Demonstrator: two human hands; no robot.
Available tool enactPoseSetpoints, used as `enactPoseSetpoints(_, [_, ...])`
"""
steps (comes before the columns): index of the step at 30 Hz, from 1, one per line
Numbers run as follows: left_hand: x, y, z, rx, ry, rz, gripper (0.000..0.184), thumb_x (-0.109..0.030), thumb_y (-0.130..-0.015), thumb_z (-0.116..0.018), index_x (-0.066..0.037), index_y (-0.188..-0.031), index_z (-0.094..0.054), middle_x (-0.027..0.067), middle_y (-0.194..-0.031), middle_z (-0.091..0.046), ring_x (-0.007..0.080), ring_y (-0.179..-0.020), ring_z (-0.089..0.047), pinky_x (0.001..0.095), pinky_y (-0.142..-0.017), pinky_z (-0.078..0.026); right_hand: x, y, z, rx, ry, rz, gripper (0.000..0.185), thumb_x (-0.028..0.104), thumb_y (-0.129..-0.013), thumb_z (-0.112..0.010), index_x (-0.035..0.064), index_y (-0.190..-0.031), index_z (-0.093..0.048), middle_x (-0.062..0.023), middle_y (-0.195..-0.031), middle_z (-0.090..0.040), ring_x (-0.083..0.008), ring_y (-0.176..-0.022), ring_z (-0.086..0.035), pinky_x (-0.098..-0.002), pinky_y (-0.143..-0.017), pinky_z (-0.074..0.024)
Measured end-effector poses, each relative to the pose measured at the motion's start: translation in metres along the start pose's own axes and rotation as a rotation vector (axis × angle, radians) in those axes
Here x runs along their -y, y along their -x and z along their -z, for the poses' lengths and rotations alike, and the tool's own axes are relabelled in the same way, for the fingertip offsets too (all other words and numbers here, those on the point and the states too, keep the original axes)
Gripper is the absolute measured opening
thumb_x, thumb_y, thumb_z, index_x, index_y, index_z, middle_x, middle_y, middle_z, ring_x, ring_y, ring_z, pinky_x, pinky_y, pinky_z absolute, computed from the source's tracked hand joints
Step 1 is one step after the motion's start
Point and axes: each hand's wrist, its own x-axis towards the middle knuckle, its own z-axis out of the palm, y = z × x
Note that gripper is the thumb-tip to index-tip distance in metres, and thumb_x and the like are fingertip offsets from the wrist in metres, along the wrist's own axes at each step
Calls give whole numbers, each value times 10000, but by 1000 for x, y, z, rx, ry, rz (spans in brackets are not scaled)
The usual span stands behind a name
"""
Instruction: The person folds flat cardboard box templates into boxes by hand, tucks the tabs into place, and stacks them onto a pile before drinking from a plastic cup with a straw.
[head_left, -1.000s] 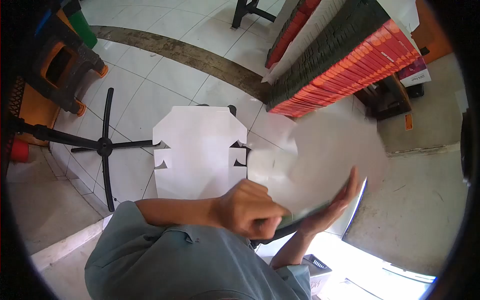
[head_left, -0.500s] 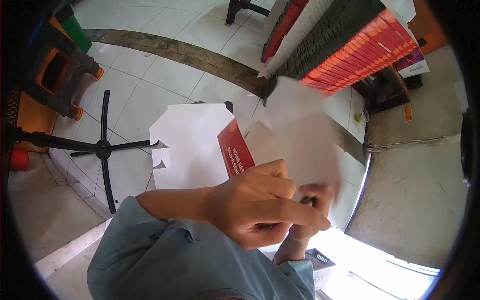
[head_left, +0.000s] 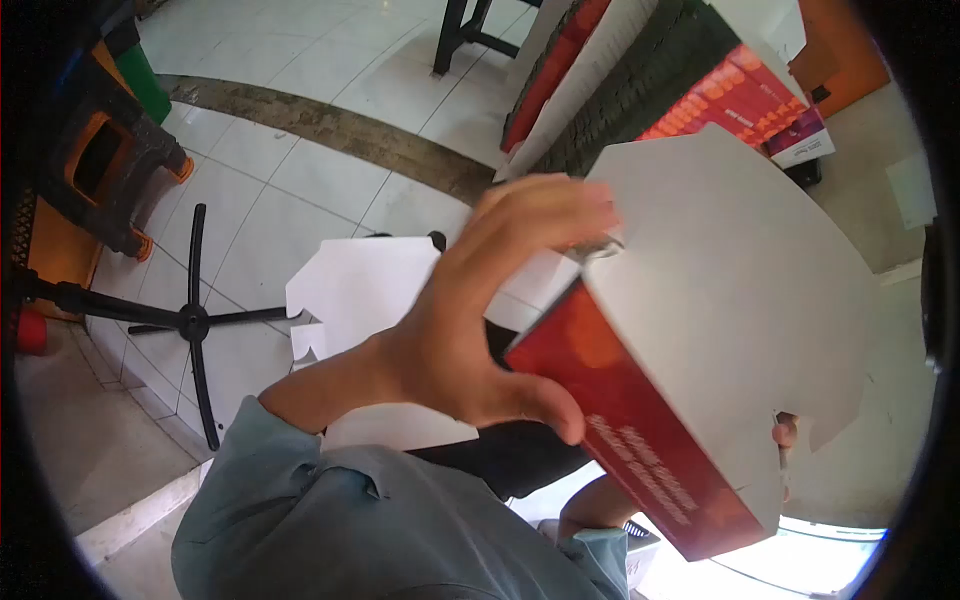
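Note:
A partly folded cardboard box, pale inside with a red printed side panel, is held up on the right. My left hand is at its near left edge, thumb spread apart from the fingers. The thumb lies by the red panel and the blurred fingers are close to the upper corner; firm contact cannot be made out. My right hand holds the box from behind, mostly hidden, with a fingertip showing at a notch. Another flat white carton lies over my lap, partly covered by my left arm.
A tall stack of red-printed folded cartons stands at the upper right. A black stand base with several legs is on the tiled floor at left, near a dark stool. A worn wall panel or counter borders the right side.
The blurred sheet by my right hand now shows as a box with a raised red side, shifted right. My left hand has moved up and opened from its closed pose.

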Motion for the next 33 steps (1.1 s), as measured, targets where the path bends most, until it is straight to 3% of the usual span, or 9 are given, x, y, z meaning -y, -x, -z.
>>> enactPoseSetpoints(6, [18,-18,-39,-80,814,153,1062,-396,-791,-784,-25,-1524,-111,183,-1557,-199,295,-1444,-241,431,-1173,-216,-43,-66,30,-72,380,270,676,675,-909,-416,92,-1220,-557,-182,-1429,-442,-378,-1309,-462,-522,-1022,-431])
enactPoseSetpoints(10, [23,-73,-24,-19,461,-268,928,-350,-717,-770,-35,-1454,-302,196,-1467,-334,324,-1411,-297,462,-1131,-274,-49,-123,51,-13,641,538,756,729,-892,-401,96,-1282,-536,-154,-1444,-440,-367,-1316,-461,-532,-1023,-439])
enactPoseSetpoints(13, [23,-117,-12,-63,207,-532,755,-378,-688,-755,-80,-1317,-463,147,-1319,-478,300,-1303,-406,452,-1065,-299,-10,-159,25,-128,271,192,783,725,-902,-370,100,-1358,-494,-133,-1446,-465,-353,-1350,-438,-546,-1057,-421])
enactPoseSetpoints(15, [23,-157,-3,-108,33,-686,681,-425,-680,-749,-113,-1237,-513,115,-1225,-536,277,-1200,-482,420,-1009,-314,10,-182,8,580,159,374,650,604,-930,-469,115,-1357,-500,-129,-1406,-514,-354,-1306,-487,-544,-1034,-437])
enactPoseSetpoints(18, [23,-210,6,-272,-229,-1004,732,-526,-661,-786,-118,-1212,-531,102,-1218,-544,279,-1173,-499,434,-982,-345,13,-210,-31,584,495,395,153,78,-893,-665,41,-1042,-656,-127,-1097,-678,-242,-1046,-645,-357,-907,-494])
enactPoseSetpoints(20, [43,-250,16,-182,-238,-1023,1072,-754,-788,-591,14,-1457,-257,297,-1461,-288,432,-1394,-241,570,-1111,-217,-14,-242,-43,500,497,294,127,64,-928,-622,43,-1047,-664,-106,-995,-696,-158,-924,-651,-301,-839,-499])
enactPoseSetpoints(22, [89,-254,6,-172,-57,-530,877,-575,-680,-827,7,-1241,-486,239,-1339,-445,354,-1269,-455,466,-1025,-399,-42,-266,-74,338,222,249,166,138,-956,-628,20,-1069,-657,-52,-896,-704,-115,-860,-635,-261,-800,-483])
enactPoseSetpoints(24, [119,-254,1,-205,-669,-571,876,-682,-749,-699,-11,-1261,-466,220,-1376,-397,376,-1293,-415,497,-1070,-355,-60,-281,-104,333,138,148,184,162,-973,-615,14,-1075,-655,-37,-899,-690,-95,-841,-608,-247,-779,-469])
enactPoseSetpoints(33, [159,-257,-6,-19,-778,-580,826,-705,-667,-744,-67,-1132,-501,137,-1190,-479,346,-1175,-413,470,-1020,-345,-179,-280,-141,554,-100,4,341,322,-997,-575,-11,-946,-629,-26,-840,-645,-96,-794,-555,-252,-725,-440])
